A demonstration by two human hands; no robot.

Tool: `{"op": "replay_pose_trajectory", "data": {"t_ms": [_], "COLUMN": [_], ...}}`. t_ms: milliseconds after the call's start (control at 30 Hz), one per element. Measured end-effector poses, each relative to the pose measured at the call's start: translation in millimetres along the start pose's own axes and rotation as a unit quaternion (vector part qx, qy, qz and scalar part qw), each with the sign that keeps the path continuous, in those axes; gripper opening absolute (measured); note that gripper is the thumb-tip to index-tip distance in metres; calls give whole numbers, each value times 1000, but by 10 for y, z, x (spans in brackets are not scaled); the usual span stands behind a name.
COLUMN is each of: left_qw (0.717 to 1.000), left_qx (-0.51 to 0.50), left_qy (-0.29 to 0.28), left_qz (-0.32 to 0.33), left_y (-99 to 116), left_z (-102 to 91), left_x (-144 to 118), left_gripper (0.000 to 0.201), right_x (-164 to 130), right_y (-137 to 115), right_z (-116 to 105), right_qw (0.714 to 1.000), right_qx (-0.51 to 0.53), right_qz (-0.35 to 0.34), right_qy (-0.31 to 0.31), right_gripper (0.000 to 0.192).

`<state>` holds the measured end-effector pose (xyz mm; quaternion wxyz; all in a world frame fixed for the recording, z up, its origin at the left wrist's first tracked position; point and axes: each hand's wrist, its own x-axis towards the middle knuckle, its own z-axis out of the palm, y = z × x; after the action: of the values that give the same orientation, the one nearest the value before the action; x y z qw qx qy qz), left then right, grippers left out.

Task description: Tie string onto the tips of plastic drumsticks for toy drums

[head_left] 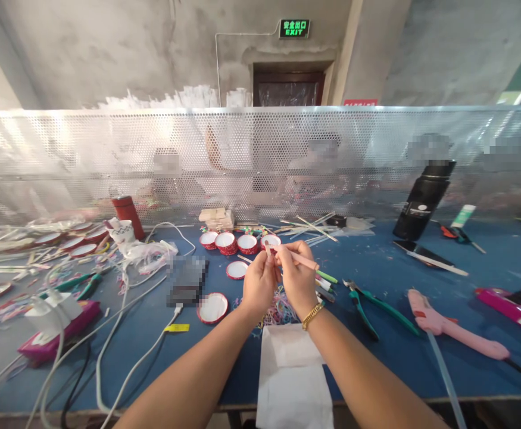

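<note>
White paper sheet (292, 363) lies nearest on the blue bench (376, 351). Just beyond the sheet, left hand (259, 285) and right hand (296, 277) both pinch a slim pale-pink stick (296, 257), tilted. Beyond the stick, four red-rimmed cups (237, 242), white inside, contents unclear. Far past the cups, a green sign (294, 28) reads "EXIT".

Even, bright daylight over my bench, soft shadows under my forearms, pale glare on the perforated metal screen (376, 155); wide-angle bowing bends the edges, and blurred patches mask spots beyond the screen.
</note>
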<state>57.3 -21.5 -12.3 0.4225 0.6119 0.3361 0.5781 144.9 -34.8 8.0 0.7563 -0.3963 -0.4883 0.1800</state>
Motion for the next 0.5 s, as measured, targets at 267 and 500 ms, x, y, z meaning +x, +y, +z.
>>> {"op": "replay_pose_trajectory", "data": {"t_ms": [267,500], "left_qw": [1000,1000], "left_qx": [5,1], "left_qy": [-3,-4], "left_qz": [1,-3], "left_y": [-9,4], "left_z": [-4,-5], "left_x": [-3,-4], "left_gripper": [44,44], "right_x": [-4,-2], "right_y": [12,7], "right_z": [-5,-3], "right_qw": [1000,1000], "right_qx": [-4,1], "right_qz": [4,10], "right_qy": [-6,-4], "right_gripper": [26,27]}}
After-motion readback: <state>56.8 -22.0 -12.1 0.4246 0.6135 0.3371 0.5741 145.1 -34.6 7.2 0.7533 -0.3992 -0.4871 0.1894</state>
